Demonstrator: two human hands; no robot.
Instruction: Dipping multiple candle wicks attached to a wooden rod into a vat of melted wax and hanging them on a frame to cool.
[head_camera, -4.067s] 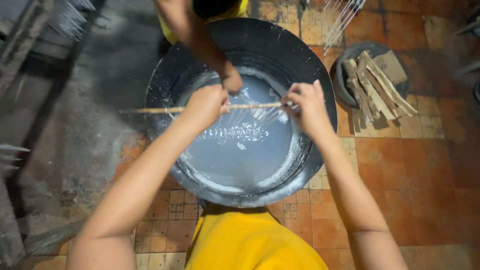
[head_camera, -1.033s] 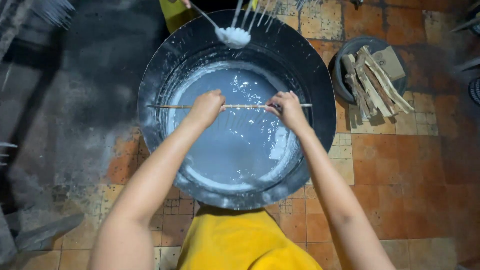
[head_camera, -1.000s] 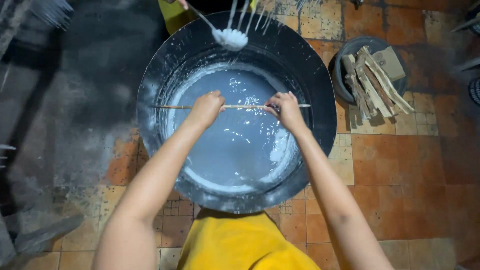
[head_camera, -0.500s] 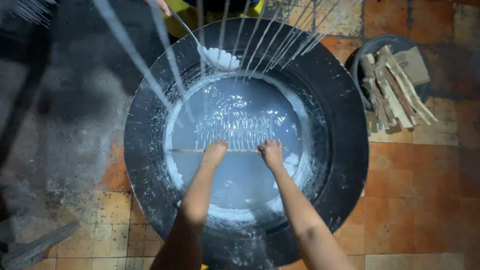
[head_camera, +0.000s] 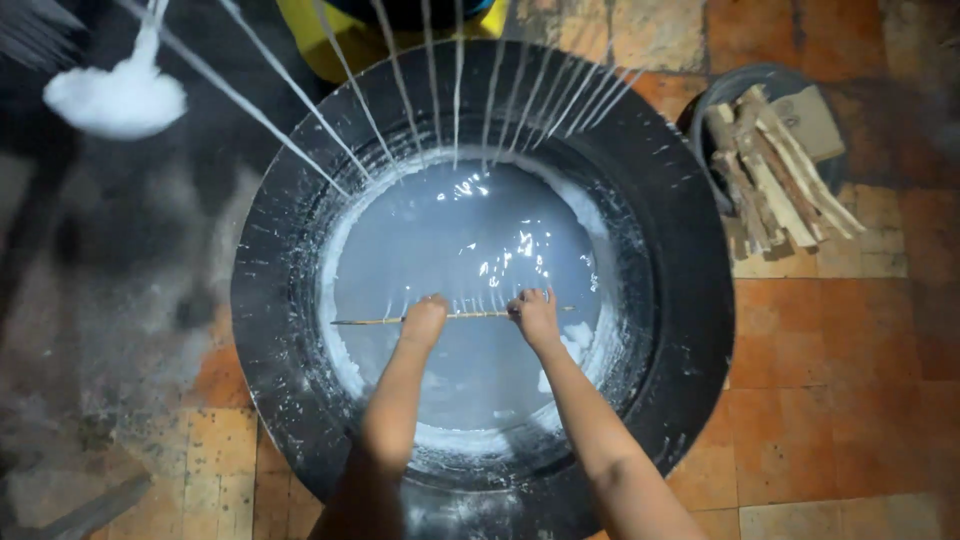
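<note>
Gripping a thin stick (head_camera: 455, 317) level over the milky liquid at the centre of the black basin (head_camera: 690, 330), my left hand (head_camera: 425, 320) and right hand (head_camera: 535, 314) close their fingers around it. Coated white strands (head_camera: 400, 110) rise toward twelve o'clock; firewood (head_camera: 775, 180) lies at two. Keeping the stick horizontal should dip evenly.

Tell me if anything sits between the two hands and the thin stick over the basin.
Nothing visible does. The left hand and right hand both already grip the thin stick, held level over the pale liquid in the black basin. White strands stretch away from it toward the top edge.
</note>
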